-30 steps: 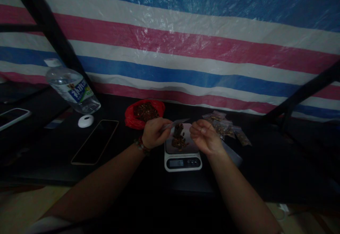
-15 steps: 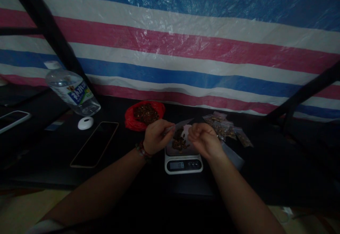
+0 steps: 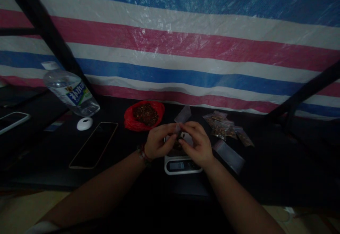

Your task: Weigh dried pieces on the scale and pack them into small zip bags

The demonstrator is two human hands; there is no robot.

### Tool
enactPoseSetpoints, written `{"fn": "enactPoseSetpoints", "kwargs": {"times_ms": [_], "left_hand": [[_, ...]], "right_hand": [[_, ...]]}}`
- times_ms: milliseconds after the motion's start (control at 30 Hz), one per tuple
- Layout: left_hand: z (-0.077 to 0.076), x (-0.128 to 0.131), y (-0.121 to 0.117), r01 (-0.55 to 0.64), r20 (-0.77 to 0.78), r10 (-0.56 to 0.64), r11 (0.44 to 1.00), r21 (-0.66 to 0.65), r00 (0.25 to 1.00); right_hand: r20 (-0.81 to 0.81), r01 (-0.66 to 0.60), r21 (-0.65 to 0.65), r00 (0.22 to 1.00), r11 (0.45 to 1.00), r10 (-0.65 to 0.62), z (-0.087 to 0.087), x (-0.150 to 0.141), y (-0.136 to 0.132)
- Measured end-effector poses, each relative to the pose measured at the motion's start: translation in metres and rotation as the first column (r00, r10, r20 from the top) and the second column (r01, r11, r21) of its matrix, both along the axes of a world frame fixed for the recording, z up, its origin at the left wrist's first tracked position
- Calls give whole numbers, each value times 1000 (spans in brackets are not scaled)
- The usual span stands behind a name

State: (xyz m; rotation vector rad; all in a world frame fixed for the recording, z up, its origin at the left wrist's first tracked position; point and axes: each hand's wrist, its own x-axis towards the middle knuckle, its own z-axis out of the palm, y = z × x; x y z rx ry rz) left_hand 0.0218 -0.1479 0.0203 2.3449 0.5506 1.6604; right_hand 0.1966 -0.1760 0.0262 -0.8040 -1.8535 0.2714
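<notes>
My left hand and my right hand meet above a white kitchen scale. Between their fingertips they pinch the edge of a small clear plastic bag, whose body points away from me. Brown dried pieces lie on the scale's pan, mostly hidden under my hands. The scale's lit display shows digits. Behind my left hand sits a red plastic bag, open at the top and filled with brown dried bits.
Several filled small bags lie to the right, with flat clear bags nearer me. On the left are a phone, a white earbud case, a tilted plastic bottle and another phone. A striped tarp hangs behind.
My right hand has moved left to meet my left hand at the small bag, and its fingers now pinch the bag too. The bag has turned to point away from me.
</notes>
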Motion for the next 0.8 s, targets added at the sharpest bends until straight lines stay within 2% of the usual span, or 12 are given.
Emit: {"fn": "enactPoseSetpoints", "kwargs": {"times_ms": [200, 533, 800], "left_hand": [[2, 1, 0, -3, -60, 3, 1000, 12, 998], [-2, 1, 6, 19, -39, -18, 1000, 7, 999], [-3, 0, 7, -3, -42, 4, 1000, 23, 999]], "right_hand": [[71, 52, 66, 996, 996, -57, 2, -1, 1], [150, 78, 89, 985, 993, -91, -2, -2, 2], [122, 19, 39, 992, 999, -23, -3, 0, 2]]}}
